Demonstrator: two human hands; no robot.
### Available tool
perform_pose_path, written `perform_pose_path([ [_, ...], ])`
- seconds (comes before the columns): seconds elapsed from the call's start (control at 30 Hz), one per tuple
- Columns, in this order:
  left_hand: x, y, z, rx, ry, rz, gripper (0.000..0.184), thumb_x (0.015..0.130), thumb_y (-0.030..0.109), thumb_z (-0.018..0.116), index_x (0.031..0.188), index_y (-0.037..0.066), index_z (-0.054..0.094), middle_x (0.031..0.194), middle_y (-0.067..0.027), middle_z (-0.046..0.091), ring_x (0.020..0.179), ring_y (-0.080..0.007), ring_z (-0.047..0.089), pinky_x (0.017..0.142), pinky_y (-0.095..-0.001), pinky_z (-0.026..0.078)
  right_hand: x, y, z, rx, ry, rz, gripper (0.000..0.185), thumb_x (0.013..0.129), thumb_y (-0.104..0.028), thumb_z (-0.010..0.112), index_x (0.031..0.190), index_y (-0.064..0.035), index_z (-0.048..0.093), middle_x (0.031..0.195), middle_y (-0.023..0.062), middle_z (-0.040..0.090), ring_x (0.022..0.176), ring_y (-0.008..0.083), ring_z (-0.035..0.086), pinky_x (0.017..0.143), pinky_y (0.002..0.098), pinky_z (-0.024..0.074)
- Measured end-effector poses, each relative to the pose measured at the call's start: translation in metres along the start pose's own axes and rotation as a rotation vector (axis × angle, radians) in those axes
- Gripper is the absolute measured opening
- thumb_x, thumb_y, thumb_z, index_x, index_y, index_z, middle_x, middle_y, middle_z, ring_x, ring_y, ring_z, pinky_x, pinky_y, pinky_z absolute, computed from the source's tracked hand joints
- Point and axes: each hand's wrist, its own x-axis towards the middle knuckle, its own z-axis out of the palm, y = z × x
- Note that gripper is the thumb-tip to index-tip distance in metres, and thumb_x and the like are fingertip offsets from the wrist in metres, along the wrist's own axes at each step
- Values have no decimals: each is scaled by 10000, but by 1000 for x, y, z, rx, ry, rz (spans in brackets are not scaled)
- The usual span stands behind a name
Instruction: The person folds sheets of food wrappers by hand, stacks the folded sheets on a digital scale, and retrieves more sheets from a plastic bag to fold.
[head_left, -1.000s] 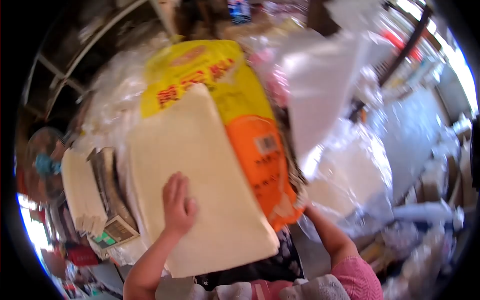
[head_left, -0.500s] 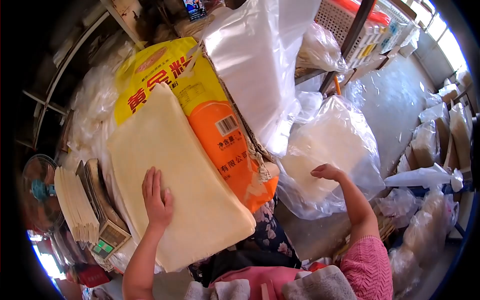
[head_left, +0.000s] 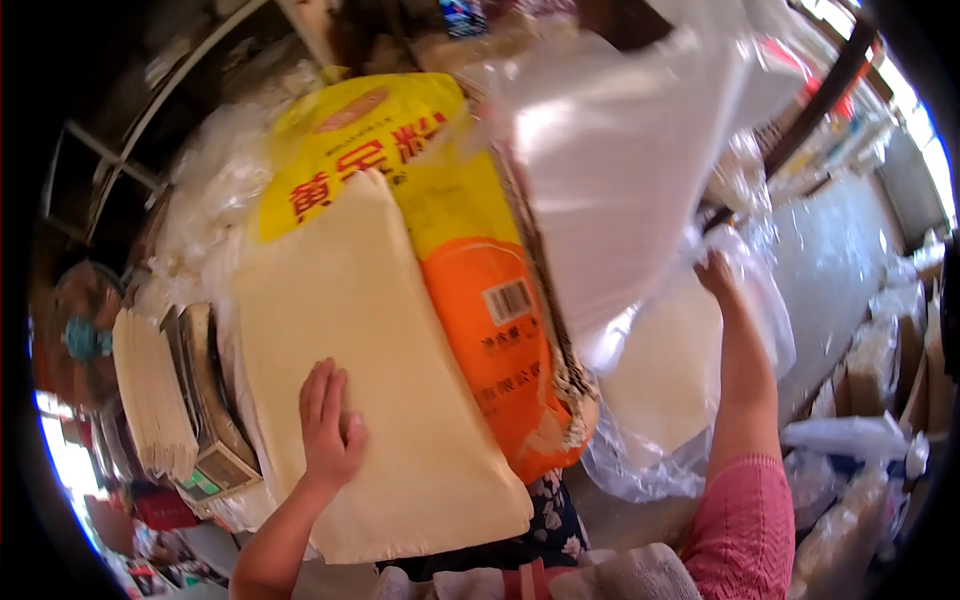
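Note:
My left hand (head_left: 331,425) lies flat on a thick stack of cream-coloured sheets (head_left: 360,300), its fingers together and stretched out. Under the stack is a yellow and orange printed sack (head_left: 485,310). Off to the right, my right hand (head_left: 716,274) is at the upper edge of a clear plastic bag (head_left: 640,478), its fingers closed on the film; blur softens the fingertips. Inside that bag lie more cream sheets (head_left: 660,370). Large sheets of clear plastic (head_left: 610,170) hang between the sack and the bag.
A scale (head_left: 225,470) with a green display and a bundle of pale folded sheets (head_left: 150,395) stand at the left, near a fan (head_left: 85,330). Crumpled plastic (head_left: 215,180) lies behind the stack. Wrapped packs (head_left: 870,340) line the right side, and a dark metal post (head_left: 820,100) rises at upper right.
My right hand has moved up and away from me, from over the middle of the plastic bag to its upper edge. My left hand stays on the stack. The view has shifted.

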Motion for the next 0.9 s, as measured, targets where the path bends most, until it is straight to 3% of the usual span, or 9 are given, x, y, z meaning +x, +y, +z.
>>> perform_pose_path([
  [0.2, -3, -2, -1, -15, 54, -8, 558, 809, 129, 564, 1332, -5, 426, 1430, -181, 364, 1331, -360, 336, 1092, -507, 256, -103, 17, 26, 173, 215, -108, 569, 822, -223, 657, 1306, 5, 462, 1294, 247, 506, 1235, 385, 455, 1048, 438, 361],
  [0.27, -5, -2, -1, -19, 56, -16, 551, 814, 138, 564, 1329, -3, 426, 1426, -178, 363, 1333, -358, 330, 1092, -507, 257, -163, 17, 28, 214, 225, -149, 536, 816, -220, 678, 1301, -78, 502, 1283, 209, 534, 1084, 322, 571, 914, 425, 460],
  [0.4, -9, -3, -1, -23, 94, -13, 518, 824, 141, 556, 1308, 0, 438, 1410, -174, 370, 1335, -347, 324, 1093, -504, 261, -296, -61, -35, 320, 33, 10, 314, 816, -159, 646, 1103, -33, 640, 978, 161, 681, 818, 267, 668, 762, 367, 519],
  [0.47, -11, -7, 2, -19, 127, -1, 501, 838, 161, 563, 1298, 1, 446, 1399, -173, 379, 1333, -342, 326, 1093, -501, 264, -341, -88, -51, 443, 27, -47, 259, 835, -132, 618, 1053, 2, 651, 908, 131, 695, 761, 234, 692, 725, 327, 530],
  [0.53, -13, -9, 6, -19, 152, 13, 498, 845, 174, 569, 1296, 3, 447, 1399, -172, 381, 1332, -341, 326, 1093, -499, 265, -378, -131, -84, 615, -39, -64, 228, 877, -60, 577, 1079, 36, 621, 941, 124, 693, 809, 201, 703, 742, 275, 533],
  [0.7, -18, -28, 16, -162, 155, 71, 494, 842, 187, 595, 1280, -5, 469, 1392, -184, 393, 1333, -341, 325, 1095, -495, 267, -418, -215, -120, 1045, -168, -219, 247, 937, -74, 552, 1153, 44, 575, 1057, 120, 651, 875, 191, 667, 763, 276, 535],
  [0.77, -21, -43, 13, -297, 62, 124, 498, 830, 180, 609, 1272, -6, 476, 1384, -190, 402, 1334, -344, 324, 1092, -496, 272, -429, -243, -118, 879, -223, -262, 345, 940, -120, 568, 1244, 36, 521, 1069, 109, 647, 894, 152, 638, 767, 262, 516],
  [0.9, -86, -38, -36, -361, 216, -71, 526, 807, 182, 627, 1276, 0, 474, 1342, -196, 438, 1292, -353, 371, 1068, -476, 311, -436, -271, -89, 664, -386, -267, 490, 956, -245, 561, 1357, -1, 423, 1054, 66, 631, 900, 127, 616, 741, 261, 521],
])
